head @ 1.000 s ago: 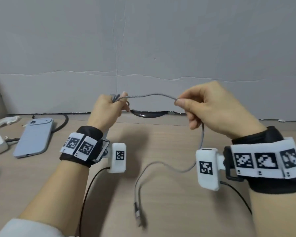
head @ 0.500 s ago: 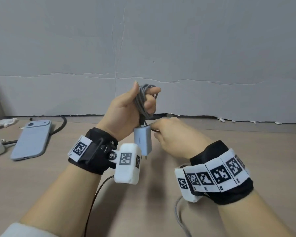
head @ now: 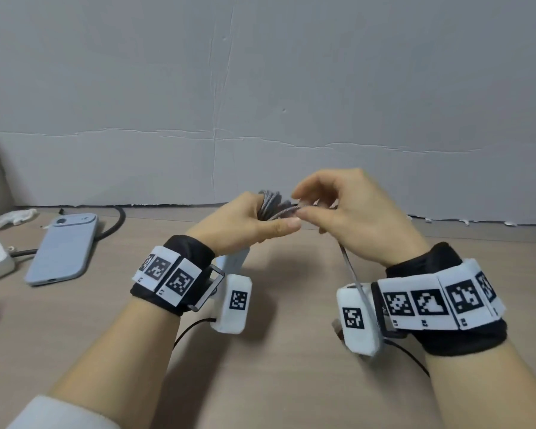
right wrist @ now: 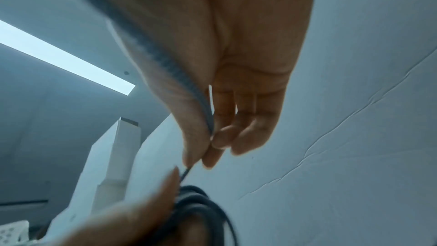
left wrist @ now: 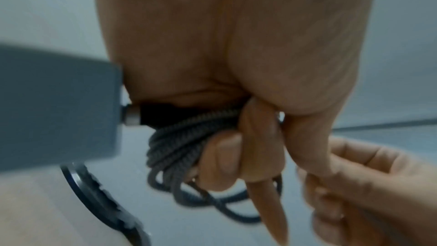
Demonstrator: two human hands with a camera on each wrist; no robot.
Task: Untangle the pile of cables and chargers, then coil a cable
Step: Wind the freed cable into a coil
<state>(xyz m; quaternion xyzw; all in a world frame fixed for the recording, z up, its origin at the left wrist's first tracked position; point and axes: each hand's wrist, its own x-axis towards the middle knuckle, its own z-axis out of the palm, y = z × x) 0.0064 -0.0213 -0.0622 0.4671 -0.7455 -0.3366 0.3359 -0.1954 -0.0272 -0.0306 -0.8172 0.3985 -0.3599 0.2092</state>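
1. Above the bench (head: 276,382), mid-air: left hand (head: 245,224) gripping a coiled bundle of grey braided cable (head: 271,202), fingers (left wrist: 220,160) curled round the loops.
2. Hanging just under that grip, a pale blue charger (left wrist: 54,104), plugged into the cable.
3. Right hand (head: 353,215) close alongside, pinching the free strand, tail trailing down past the wrist.
4. Far left on the bench, a blue phone (head: 64,247).

Cable (head: 271,202) grey braided cloth, matt; charger (left wrist: 54,104) smooth plastic; table (head: 291,382) matt wood.
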